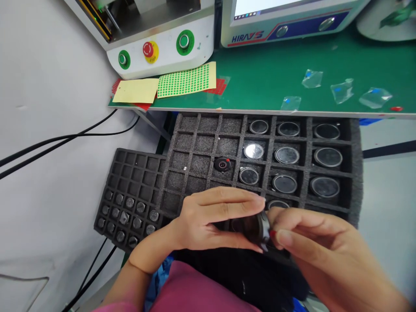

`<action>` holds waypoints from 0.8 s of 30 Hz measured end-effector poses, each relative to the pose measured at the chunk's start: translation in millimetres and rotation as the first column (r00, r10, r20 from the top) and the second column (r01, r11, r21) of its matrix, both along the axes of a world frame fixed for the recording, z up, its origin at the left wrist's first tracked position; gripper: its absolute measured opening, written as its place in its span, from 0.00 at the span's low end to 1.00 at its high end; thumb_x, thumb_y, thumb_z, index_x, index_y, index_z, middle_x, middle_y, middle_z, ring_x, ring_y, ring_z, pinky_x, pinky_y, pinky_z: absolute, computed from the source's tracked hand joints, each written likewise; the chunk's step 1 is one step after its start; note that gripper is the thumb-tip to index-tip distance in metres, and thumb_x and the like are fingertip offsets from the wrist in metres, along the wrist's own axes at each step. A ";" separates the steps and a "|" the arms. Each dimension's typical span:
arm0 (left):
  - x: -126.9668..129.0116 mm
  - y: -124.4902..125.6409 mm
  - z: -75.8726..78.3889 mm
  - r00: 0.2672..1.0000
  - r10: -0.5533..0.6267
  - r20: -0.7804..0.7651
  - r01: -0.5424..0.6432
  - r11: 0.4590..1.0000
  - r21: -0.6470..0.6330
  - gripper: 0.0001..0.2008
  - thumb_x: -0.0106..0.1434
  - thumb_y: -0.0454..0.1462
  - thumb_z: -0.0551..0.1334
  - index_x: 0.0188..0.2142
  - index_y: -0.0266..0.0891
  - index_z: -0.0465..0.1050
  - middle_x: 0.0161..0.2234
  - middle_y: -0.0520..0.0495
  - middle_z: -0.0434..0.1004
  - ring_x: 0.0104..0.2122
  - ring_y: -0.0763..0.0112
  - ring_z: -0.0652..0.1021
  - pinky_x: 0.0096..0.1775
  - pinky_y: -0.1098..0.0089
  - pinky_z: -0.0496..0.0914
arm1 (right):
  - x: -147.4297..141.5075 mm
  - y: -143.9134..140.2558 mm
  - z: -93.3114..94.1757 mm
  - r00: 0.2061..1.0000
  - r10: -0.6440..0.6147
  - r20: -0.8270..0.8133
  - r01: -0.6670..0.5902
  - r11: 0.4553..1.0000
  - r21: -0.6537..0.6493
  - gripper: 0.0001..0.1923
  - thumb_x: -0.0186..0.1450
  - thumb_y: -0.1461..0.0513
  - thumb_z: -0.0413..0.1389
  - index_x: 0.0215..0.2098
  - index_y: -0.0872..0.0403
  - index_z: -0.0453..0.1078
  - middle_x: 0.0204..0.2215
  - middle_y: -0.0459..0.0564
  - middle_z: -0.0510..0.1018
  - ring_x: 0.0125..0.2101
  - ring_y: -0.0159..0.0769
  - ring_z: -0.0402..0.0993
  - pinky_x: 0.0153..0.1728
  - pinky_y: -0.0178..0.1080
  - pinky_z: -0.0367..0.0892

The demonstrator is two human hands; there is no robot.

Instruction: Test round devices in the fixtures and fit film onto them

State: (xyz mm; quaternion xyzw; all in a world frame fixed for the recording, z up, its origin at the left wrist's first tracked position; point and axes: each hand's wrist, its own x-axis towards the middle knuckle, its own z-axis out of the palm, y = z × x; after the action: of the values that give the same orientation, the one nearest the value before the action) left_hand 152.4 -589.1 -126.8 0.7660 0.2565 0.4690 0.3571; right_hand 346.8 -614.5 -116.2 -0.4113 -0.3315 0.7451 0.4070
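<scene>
Between both hands, above the large foam tray, is a round dark smartwatch body (264, 229) tipped on its edge. My left hand (217, 216) is closed around it, fingers along the top and thumb underneath. At the side of the watch, my right hand (308, 236) pinches a small red sticker (272, 233) between thumb and index finger; whether the sticker touches the watch I cannot tell. Another watch body (222, 164) lies back up in a tray cell, with a red dot on it. Several watch bodies (287, 155) sit face up in the right-hand columns.
The large grey foam tray (355, 173) sits below the green bench edge. A smaller foam tray (112, 173) at left holds several small round parts. On the bench are a green-dot sticker sheet (185, 81), clear film pieces (342, 91), a button panel (162, 50) and a HIRAYS monitor (250, 37).
</scene>
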 end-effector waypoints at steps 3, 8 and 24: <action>-0.4 0.4 -0.3 1.000 -0.004 0.006 0.004 1.000 0.002 0.36 0.58 0.35 0.72 0.64 0.40 0.64 0.51 0.39 0.80 0.49 0.62 0.81 0.49 0.65 0.79 | 0.3 -0.7 -0.9 1.000 -0.016 0.007 0.016 0.998 -0.053 0.10 0.54 0.55 0.71 0.21 0.49 0.79 0.21 0.47 0.78 0.23 0.32 0.74 0.25 0.29 0.73; -0.9 1.4 0.0 1.000 -0.013 -0.012 0.013 1.000 -0.014 0.36 0.58 0.36 0.72 0.64 0.42 0.63 0.52 0.39 0.80 0.50 0.61 0.81 0.50 0.64 0.79 | 0.1 -0.1 1.4 1.000 0.015 -0.019 -0.016 0.999 -0.048 0.09 0.55 0.55 0.71 0.22 0.49 0.80 0.21 0.47 0.79 0.23 0.31 0.75 0.26 0.28 0.72; -1.3 2.2 -1.2 0.999 0.005 -0.052 -0.003 0.999 0.045 0.35 0.59 0.36 0.71 0.64 0.39 0.63 0.49 0.38 0.79 0.50 0.60 0.80 0.50 0.61 0.79 | -6.4 -4.0 -5.7 0.995 -0.062 -0.076 0.047 0.982 -0.182 0.12 0.53 0.58 0.72 0.20 0.53 0.75 0.19 0.46 0.74 0.22 0.29 0.70 0.23 0.28 0.70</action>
State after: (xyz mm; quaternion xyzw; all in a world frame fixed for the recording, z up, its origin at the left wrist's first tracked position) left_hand 151.1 -587.0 -128.0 0.7853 0.2566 0.4553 0.3319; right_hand 340.4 -618.6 -121.8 -0.4247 -0.2348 0.7766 0.4017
